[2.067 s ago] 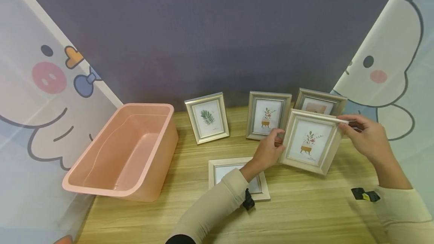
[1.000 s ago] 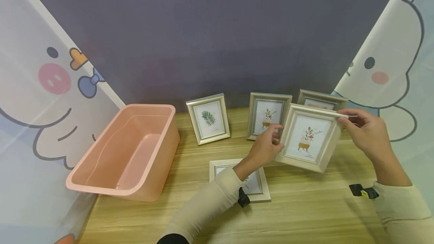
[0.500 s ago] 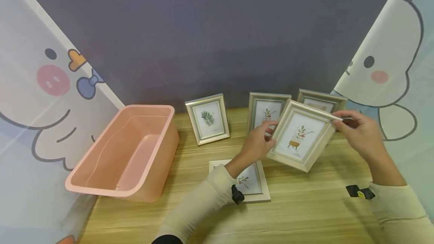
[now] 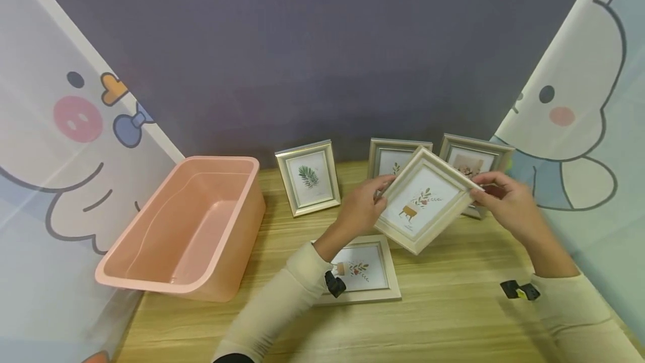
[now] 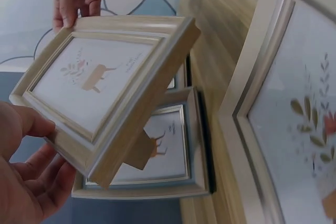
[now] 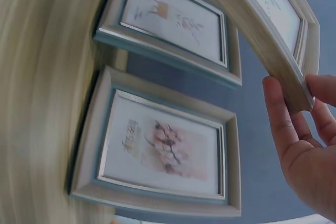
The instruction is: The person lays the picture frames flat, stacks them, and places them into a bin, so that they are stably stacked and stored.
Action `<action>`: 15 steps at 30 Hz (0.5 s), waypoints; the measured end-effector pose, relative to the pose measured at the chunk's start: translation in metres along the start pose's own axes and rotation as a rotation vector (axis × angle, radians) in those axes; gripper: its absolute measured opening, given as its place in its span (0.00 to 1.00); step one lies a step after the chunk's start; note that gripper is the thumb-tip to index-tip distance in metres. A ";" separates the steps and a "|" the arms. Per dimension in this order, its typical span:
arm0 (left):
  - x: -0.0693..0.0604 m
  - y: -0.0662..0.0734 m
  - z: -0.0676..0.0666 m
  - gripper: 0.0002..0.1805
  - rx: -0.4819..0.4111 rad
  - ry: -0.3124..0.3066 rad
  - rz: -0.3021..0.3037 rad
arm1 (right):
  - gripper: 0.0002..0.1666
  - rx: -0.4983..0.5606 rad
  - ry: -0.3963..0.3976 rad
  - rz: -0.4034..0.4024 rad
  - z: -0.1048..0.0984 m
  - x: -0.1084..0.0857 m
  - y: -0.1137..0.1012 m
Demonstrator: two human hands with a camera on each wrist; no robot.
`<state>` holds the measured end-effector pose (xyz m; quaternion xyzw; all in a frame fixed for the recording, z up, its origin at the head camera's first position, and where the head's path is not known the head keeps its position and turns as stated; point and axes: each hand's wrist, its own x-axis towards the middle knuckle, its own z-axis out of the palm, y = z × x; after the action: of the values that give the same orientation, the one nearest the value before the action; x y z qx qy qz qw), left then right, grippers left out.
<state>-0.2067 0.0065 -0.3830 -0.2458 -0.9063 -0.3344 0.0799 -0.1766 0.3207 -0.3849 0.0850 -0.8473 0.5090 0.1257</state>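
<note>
A cream picture frame (image 4: 422, 200) with a potted-plant print hangs tilted above the table between both hands. My left hand (image 4: 359, 206) pinches its left edge, thumb in front and fingers behind, as the left wrist view shows. The upper right corner is pinched by my right hand (image 4: 509, 206). Below the left forearm, another cream frame (image 4: 378, 294) lies face up, partly covered by the sleeve. Behind the held frame stand a grey-gold plant-print frame (image 4: 398, 144), partly hidden, and a frame with a pink flower print (image 6: 168, 145). A leaf-print frame (image 4: 308, 178) stands further left.
A pink plastic tub (image 4: 227, 240) stands on the left of the wooden table (image 4: 433, 324). A dark partition (image 4: 322, 60) rises behind the frames, and cartoon-printed panels (image 4: 579, 128) flank both sides.
Both hands have carried the cream frame leftward, and it has tilted more clockwise. The flower-print frame at the back right is now more exposed, while the plant-print frame behind is more covered.
</note>
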 end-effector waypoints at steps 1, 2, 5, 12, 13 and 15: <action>0.000 -0.001 -0.002 0.30 0.022 0.009 -0.002 | 0.09 -0.002 -0.010 -0.005 0.002 0.000 0.000; -0.001 -0.002 -0.004 0.30 0.041 0.015 -0.005 | 0.10 0.000 -0.023 -0.008 0.005 0.001 0.001; -0.001 -0.006 -0.010 0.30 0.082 0.035 -0.001 | 0.11 0.028 -0.066 -0.037 0.012 0.002 0.002; -0.004 -0.016 -0.020 0.30 0.194 0.127 0.060 | 0.14 0.007 -0.164 -0.041 0.032 0.001 0.006; -0.004 -0.017 -0.022 0.30 0.212 0.139 0.072 | 0.14 -0.013 -0.174 -0.036 0.035 0.001 0.006; -0.004 -0.018 -0.025 0.29 0.247 0.153 0.083 | 0.14 -0.051 -0.195 -0.028 0.040 0.001 0.007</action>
<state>-0.2125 -0.0234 -0.3752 -0.2450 -0.9208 -0.2348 0.1923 -0.1846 0.2883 -0.4084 0.1427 -0.8669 0.4748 0.0517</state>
